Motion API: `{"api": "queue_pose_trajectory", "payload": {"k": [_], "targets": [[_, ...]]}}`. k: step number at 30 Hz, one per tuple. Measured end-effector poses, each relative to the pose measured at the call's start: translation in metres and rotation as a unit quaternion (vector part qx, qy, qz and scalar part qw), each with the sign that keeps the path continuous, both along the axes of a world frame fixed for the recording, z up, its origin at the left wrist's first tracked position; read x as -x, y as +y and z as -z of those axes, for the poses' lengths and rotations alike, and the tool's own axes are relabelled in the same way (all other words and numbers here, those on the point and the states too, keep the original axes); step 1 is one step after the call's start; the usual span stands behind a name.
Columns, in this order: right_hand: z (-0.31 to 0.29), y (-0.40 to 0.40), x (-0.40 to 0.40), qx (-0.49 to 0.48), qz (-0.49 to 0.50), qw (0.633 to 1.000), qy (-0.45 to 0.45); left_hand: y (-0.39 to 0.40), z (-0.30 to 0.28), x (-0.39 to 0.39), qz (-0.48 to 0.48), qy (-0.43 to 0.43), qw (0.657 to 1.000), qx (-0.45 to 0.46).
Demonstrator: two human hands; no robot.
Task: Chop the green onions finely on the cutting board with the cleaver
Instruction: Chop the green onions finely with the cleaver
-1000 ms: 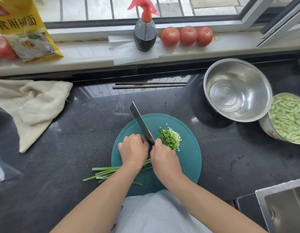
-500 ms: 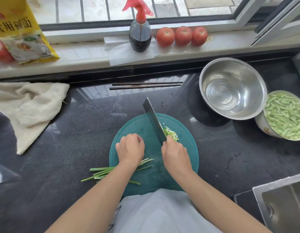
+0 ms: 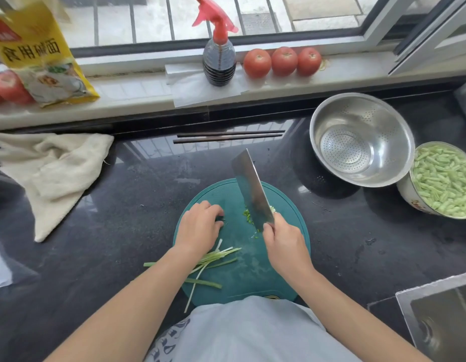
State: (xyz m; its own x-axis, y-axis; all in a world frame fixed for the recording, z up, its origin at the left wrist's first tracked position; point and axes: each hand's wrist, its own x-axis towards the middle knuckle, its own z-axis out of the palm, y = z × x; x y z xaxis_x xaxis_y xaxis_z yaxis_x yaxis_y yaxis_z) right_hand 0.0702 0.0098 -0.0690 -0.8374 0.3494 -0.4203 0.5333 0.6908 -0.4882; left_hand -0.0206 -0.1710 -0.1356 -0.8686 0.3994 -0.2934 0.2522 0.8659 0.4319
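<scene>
Cutting board (image 3: 234,278): round, teal, lay on the dark counter (image 3: 109,231) at the frame's centre, near edge hidden under a pale apron (image 3: 252,333).
Green onions (image 3: 216,257): long uncut stalks lay across the board's 8 o'clock sector, tips running off the rim toward 8 o'clock; one thin strand trailed toward 6 o'clock.
Chopped pile (image 3: 248,216): small heap of green and white bits near the board's centre, mostly hidden behind the blade.
Cleaver (image 3: 251,189): blade tilted, tip pointing toward 11 o'clock past the board's far rim, heel just beside the chopped pile; contact with the board could not be told.
Right hand (image 3: 284,246): at the board's 3 o'clock side, fingers curled tight round the cleaver's handle, handle itself hidden by the fist.
Left hand (image 3: 200,228): at the board's 9 o'clock side, fingers bent and pressed together, fingertips down on the board; stalks passed under the wrist, grip on them could not be told.
Colander (image 3: 362,138): steel, at 2 o'clock from the board.
Bowl of cut green vegetables (image 3: 444,180): at 3 o'clock, touching the colander.
Chopsticks (image 3: 229,136): dark pair at 12 o'clock, lying flat near the sill.
Cloth (image 3: 51,171): cream, crumpled, at 10 o'clock.
Spray bottle (image 3: 219,58): red trigger, dark liquid, on the sill at 12 o'clock.
Tomatoes (image 3: 283,61): three in a row just beside the bottle.
Yellow packet (image 3: 36,53): on the sill at 10 o'clock.
Sink (image 3: 443,320): steel corner at 4 o'clock.
</scene>
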Motion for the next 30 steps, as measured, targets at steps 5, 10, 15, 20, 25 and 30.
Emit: {"api": "queue_pose_trajectory", "payload": {"k": [5,10,15,20,25,30], "targets": [[-0.002,0.004,0.0,-0.007,-0.003,1.0,0.005,0.012,0.004,0.009,0.076,0.029,0.995,0.051],[-0.001,0.005,-0.002,0.004,0.008,1.0,-0.003,0.012,-0.003,0.021,0.118,0.022,0.987,0.104],[-0.004,0.004,-0.006,0.013,0.012,1.0,-0.013,-0.009,-0.015,0.047,-0.058,-0.027,0.998,-0.002],[-0.007,0.004,-0.007,0.007,0.012,1.0,-0.02,-0.016,-0.015,0.055,-0.047,-0.057,0.997,-0.006],[-0.011,0.004,-0.008,0.0,0.012,1.0,-0.014,-0.026,-0.019,0.052,-0.061,-0.064,0.995,-0.037],[-0.014,0.003,-0.014,0.0,0.014,1.0,-0.017,-0.036,-0.032,0.05,-0.101,-0.076,0.989,-0.071]]}}
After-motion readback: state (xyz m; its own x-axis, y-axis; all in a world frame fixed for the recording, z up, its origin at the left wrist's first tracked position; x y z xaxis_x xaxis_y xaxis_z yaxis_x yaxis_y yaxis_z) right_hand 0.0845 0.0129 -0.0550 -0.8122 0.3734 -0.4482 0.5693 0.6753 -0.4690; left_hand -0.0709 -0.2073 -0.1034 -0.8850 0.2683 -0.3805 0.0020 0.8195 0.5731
